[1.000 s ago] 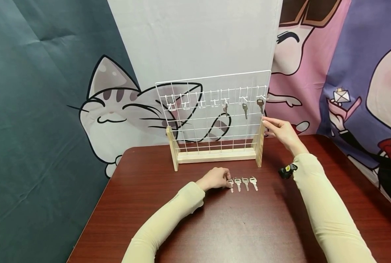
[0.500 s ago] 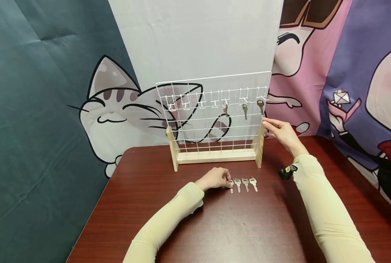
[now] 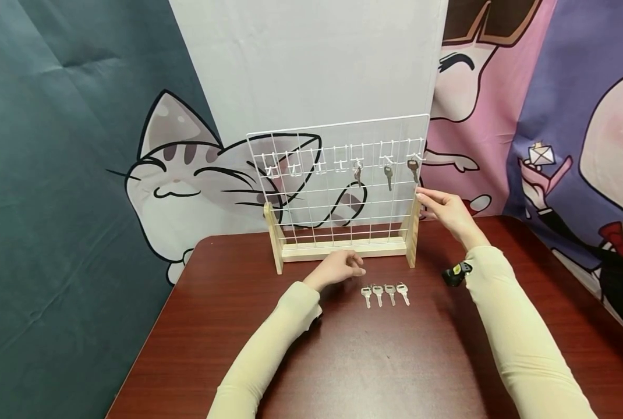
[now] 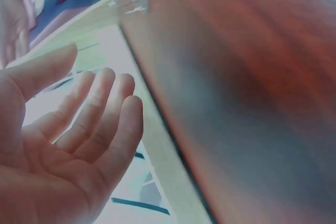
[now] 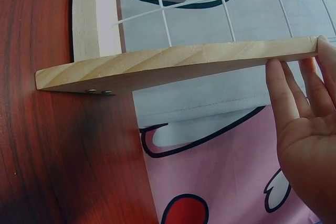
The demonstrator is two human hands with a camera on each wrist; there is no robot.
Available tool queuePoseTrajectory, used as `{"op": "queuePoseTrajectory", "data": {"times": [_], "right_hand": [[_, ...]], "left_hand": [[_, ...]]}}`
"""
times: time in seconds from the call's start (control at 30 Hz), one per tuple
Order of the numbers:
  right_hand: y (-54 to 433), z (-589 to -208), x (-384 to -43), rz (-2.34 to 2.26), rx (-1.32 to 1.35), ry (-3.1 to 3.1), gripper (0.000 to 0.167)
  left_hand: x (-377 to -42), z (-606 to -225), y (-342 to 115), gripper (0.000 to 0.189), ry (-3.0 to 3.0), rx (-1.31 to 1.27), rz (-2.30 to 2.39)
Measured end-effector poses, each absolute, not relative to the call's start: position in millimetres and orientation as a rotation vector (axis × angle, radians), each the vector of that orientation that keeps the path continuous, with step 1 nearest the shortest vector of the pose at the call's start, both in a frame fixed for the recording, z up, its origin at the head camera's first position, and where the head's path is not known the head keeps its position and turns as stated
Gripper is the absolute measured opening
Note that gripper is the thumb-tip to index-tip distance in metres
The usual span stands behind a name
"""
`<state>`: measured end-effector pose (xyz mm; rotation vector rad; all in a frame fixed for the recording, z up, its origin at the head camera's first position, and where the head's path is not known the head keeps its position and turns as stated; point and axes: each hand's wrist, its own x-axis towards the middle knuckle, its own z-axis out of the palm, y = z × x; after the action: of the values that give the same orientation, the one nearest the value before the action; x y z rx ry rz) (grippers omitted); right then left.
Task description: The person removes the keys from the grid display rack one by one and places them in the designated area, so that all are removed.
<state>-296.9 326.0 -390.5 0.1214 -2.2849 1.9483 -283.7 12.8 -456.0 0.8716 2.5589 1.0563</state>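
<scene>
Left hand (image 3: 337, 267) hovering near a row of keys, right hand (image 3: 450, 212) pinching the rack (image 3: 337, 124)

Four silver keys are lying side by side on the reddish-brown table (image 3: 364, 361), their blades pointing toward the person. The left hand is hovering just beyond and to the left of this row; the leftmost key (image 3: 366, 296) is lying nearest to it, apart from the fingers. That hand is holding nothing: its fingers are bending loosely, and its thumb is standing well away from them. The right hand is keeping a narrow grip, with thumb and fingertips meeting the top end of the right wooden upright (image 5: 184, 56).

The rack is standing behind the row, and its pale base bar (image 3: 385, 249) is running close behind the left hand. A small black device (image 3: 454, 273) is showing beside the right wrist. Behind the table, a printed cloth with a cat drawing (image 3: 175, 209) is hanging.

White hooks are lining the upper part of the wire grid. Three more keys are hanging toward its right side: a left one (image 3: 357, 175), a middle one (image 3: 388, 177) and a right one (image 3: 413, 169), just above the right hand.
</scene>
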Motion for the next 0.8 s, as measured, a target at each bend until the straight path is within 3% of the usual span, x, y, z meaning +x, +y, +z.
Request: {"op": "queuePoseTrajectory", "data": {"times": [0.47, 0.8], "right_hand": [[325, -390, -297, 1.94, 0.12, -2.286, 0.057], [325, -390, -296, 1.953, 0.114, -2.266, 0.056]], "left_hand": [[-301, -399, 19, 0.029, 2.615, 0.84, 1.554], [-307, -365, 26, 0.043, 2.491, 0.858, 1.921]]}}
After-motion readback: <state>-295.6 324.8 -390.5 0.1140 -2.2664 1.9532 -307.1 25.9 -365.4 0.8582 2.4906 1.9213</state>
